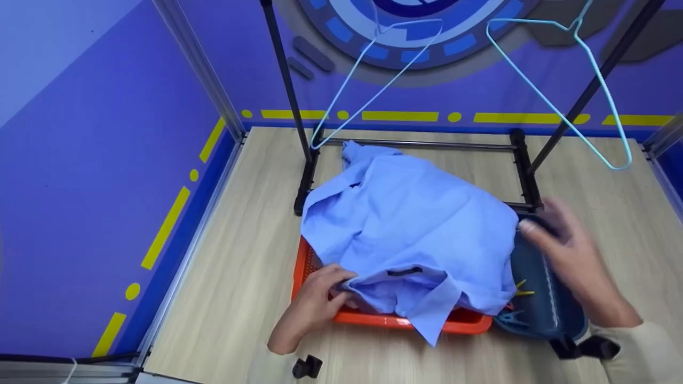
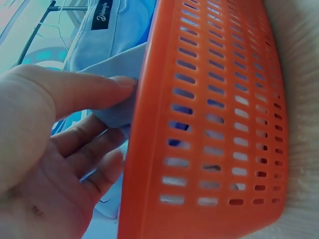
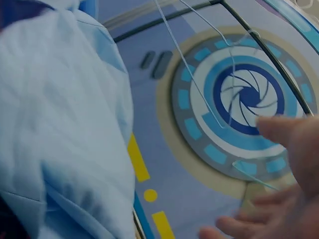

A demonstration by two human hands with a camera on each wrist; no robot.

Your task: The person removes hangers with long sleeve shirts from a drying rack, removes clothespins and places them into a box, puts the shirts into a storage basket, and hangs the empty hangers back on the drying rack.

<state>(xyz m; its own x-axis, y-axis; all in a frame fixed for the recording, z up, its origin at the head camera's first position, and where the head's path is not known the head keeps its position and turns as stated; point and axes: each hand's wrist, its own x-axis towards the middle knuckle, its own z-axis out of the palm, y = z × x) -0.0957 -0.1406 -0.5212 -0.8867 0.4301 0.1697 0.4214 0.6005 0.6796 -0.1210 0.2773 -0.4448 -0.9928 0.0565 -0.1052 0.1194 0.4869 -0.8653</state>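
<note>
A light blue collared shirt (image 1: 421, 208) lies spread over an orange perforated basket (image 1: 395, 320), its collar toward the near side with a dark label inside. At the collar's left end, my left hand (image 1: 315, 298) pinches the cloth between thumb and fingers; the left wrist view shows the thumb (image 2: 99, 92) on the collar beside the basket's rim. My right hand (image 1: 576, 256) is over the dark blue tub (image 1: 544, 298), just right of the shirt, blurred. In the right wrist view its fingers (image 3: 264, 214) are spread, with nothing between them and apart from the shirt.
Two pale blue wire hangers, one at left (image 1: 384, 88) and one at right (image 1: 560, 114), hang from a black rack (image 1: 525, 170) behind the basket. Several small clothespins (image 1: 512, 318) lie in the tub. A purple panel (image 1: 106, 160) bounds the wooden tabletop (image 1: 213, 288) at left.
</note>
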